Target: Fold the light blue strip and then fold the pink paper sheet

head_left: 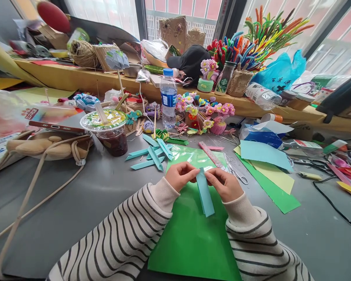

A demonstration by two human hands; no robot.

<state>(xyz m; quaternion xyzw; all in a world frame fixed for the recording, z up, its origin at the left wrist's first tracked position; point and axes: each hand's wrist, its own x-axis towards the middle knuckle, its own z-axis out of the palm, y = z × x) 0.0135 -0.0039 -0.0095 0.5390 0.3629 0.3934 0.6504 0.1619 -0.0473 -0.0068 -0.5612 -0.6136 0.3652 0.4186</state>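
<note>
Both hands pinch the top end of a narrow light-blue paper strip [205,195]: the left hand [181,175] closes thumb and fingers on its left edge, the right hand [224,182] on its right edge. The strip hangs down over a glossy green paper sheet [190,238] lying at the near edge of the grey worktop [76,195].

No writing on the strip can be read. The clear plastic water bottle with a blue label [168,102], standing towards the far edge, carries print too small to make out, as does the blue plastic bag [280,72] on the wooden ledge behind.

Just beyond the hands lie a heap of folded light-blue paper strips [152,154], a pink ruler [210,155] and metal scissors [236,171]. To the left stands a lidded plastic cup holding a dark drink [109,130]; to the right lie flat blue, yellow and green paper sheets [269,171].
</note>
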